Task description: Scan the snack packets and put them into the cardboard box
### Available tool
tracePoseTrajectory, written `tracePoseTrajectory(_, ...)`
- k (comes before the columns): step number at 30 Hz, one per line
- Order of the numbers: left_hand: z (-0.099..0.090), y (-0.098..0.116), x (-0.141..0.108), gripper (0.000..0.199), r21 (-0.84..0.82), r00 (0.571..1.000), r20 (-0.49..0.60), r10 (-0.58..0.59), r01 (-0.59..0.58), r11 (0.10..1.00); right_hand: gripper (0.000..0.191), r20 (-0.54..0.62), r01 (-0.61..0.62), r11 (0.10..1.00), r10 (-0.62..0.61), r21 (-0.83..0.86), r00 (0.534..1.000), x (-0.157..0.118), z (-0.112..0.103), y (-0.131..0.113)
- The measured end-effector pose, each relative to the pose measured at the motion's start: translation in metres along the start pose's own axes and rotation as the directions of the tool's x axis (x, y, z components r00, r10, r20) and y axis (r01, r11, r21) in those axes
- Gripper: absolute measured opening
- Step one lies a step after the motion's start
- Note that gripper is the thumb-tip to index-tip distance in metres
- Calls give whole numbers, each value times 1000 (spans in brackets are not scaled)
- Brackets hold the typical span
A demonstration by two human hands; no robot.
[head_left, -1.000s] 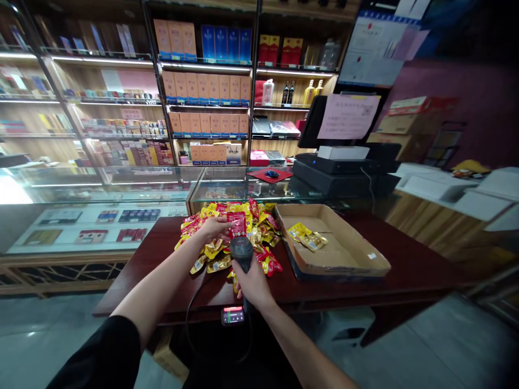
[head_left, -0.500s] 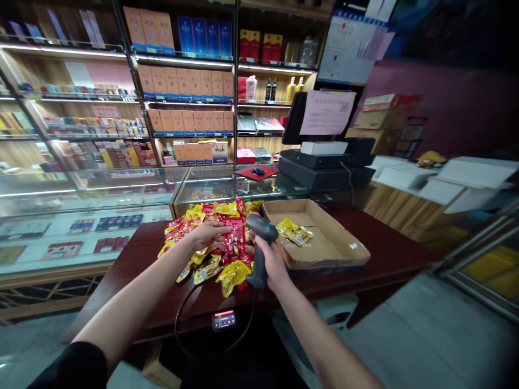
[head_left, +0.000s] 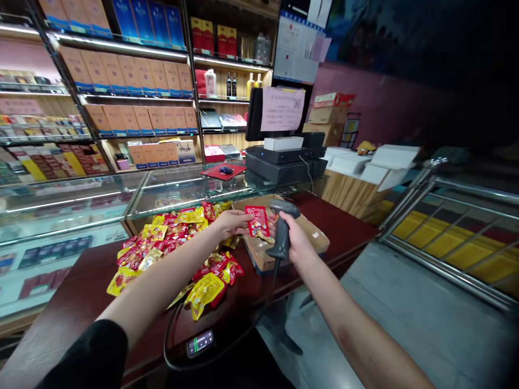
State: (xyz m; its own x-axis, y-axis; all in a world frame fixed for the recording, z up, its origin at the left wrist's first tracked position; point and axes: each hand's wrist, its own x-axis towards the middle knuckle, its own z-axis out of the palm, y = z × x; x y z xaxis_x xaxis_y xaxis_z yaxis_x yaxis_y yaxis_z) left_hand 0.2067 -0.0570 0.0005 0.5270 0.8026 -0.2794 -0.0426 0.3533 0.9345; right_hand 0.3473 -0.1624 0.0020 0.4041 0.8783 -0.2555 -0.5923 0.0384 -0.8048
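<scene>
So I'm watching through the head cam from way over here, and the left hand (head_left: 233, 224) has the small flat red foil snack packet (head_left: 256, 220) pinched by its left edge in the fingertips. The packet is in front of the left part of the shallow brown cardboard tray (head_left: 311, 226), printed face toward me, long axis close to upright with the top leaning a touch left. The right hand (head_left: 298, 240) is wrapped round the handle of the dark grey plastic barcode scanner (head_left: 283, 235). That handle runs nearly vertical, butt end down with the black cord (head_left: 276, 270) coming out the bottom, and the nose points left, packet side. Some right fingertips poke out just beside the packet's right edge, can't tell if they touch it. A gold packet (head_left: 264, 237) peeks out from behind the lower end of the red one. Left of the tray there's a messy heap of red and yellow foil packets (head_left: 174, 233) on the dark reddish-brown table (head_left: 77, 292), and a black phone with a lit screen (head_left: 200, 343) sits near me.
</scene>
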Motion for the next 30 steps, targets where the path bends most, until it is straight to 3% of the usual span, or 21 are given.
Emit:
tracePoseTrajectory(3,25,-1,23,28,-33,1000,12,3,-3,999,22,-44,64,998,-64,3,997,15,-18,-10)
tracePoseTrajectory(6,38,-4,41,27,-54,1000,17,2,-1,999,21,-101,128,992,-128,-7,987,28,-32,-14)
tracePoseTrajectory(9,35,-7,51,29,-45,1000,-9,-5,5,999,17,-207,181,983,-183,-27,961,37,-39,-15)
tracePoseTrajectory(12,20,-9,49,30,-42,999,-38,-14,13,999,18,-174,183,983,-185,-28,967,39,-33,-11)
tracePoseTrajectory(17,-24,-3,14,31,-34,998,-48,29,-31,999,17,15,74,996,-75,55,997,28,3,10)
tracePoseTrajectory(19,-49,1,-9,33,8,997,-42,60,-60,998,17,94,21,997,-28,70,995,20,22,22)
tracePoseTrajectory(24,-123,8,-73,39,121,971,-194,138,-116,986,17,266,-88,996,76,34,961,2,68,58)
tracePoseTrajectory(27,-164,3,-107,39,290,935,-290,202,-116,950,18,323,-130,992,123,-2,938,-7,90,81)
tracePoseTrajectory(30,-193,-11,-133,28,585,866,-377,328,-52,809,21,394,-131,989,150,-75,907,-16,105,102)
